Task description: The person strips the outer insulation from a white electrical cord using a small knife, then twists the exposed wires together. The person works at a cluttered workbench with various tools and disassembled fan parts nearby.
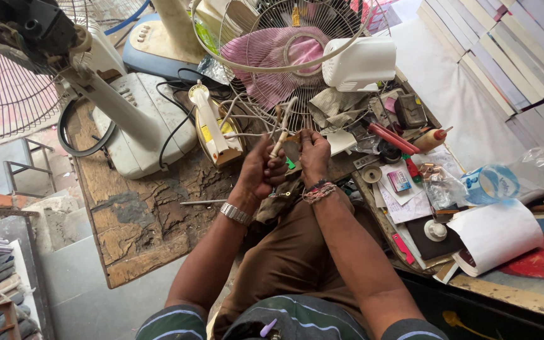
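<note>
Left hand (262,170): fingers closed on white wires (279,141) | right hand (315,154): fingers pinching same wires | above worn tabletop (140,220)

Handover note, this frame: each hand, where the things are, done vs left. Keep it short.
Left hand: closed around a bundle of white wires, a thin pale stick-like part poking up from it.
Right hand: pinching the same bundle at its top.
Wires run up to the fan guard on the worn wooden bench.
Done: cannot tell.
Left: wires loose in hand, not joined to anything visible.
</note>
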